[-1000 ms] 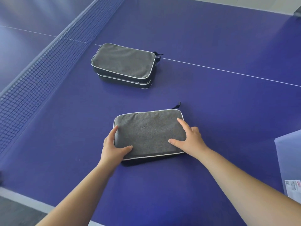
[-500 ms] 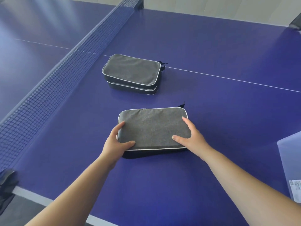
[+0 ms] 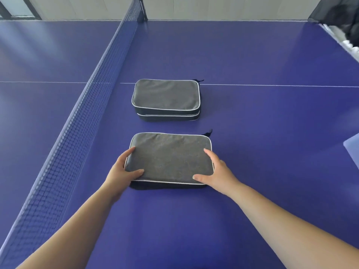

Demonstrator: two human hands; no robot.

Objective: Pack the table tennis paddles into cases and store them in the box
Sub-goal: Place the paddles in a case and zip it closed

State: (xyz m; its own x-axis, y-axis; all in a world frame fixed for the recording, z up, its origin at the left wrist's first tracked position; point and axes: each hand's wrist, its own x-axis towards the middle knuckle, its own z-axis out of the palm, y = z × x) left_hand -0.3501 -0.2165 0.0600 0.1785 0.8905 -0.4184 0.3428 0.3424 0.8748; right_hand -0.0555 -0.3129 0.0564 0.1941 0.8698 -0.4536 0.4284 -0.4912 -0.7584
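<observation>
A grey zipped paddle case (image 3: 170, 158) with white piping lies on the blue table tennis table (image 3: 272, 133) in front of me. My left hand (image 3: 121, 171) grips its near left corner, thumb on top and fingers along the left side. My right hand (image 3: 217, 171) grips the near right corner the same way. Behind it, on the white centre line, two more grey cases (image 3: 166, 99) lie stacked one on the other. All cases are closed, so no paddle shows.
The net (image 3: 81, 117) runs along the left from near to far. A pale blue box corner (image 3: 351, 150) juts in at the right edge. A dark mesh holder with white balls (image 3: 345, 26) sits at the far right corner.
The view has lifted and turned, so both the near case and the stack now sit square to me. My hands keep the same hold on the near case's corners.
</observation>
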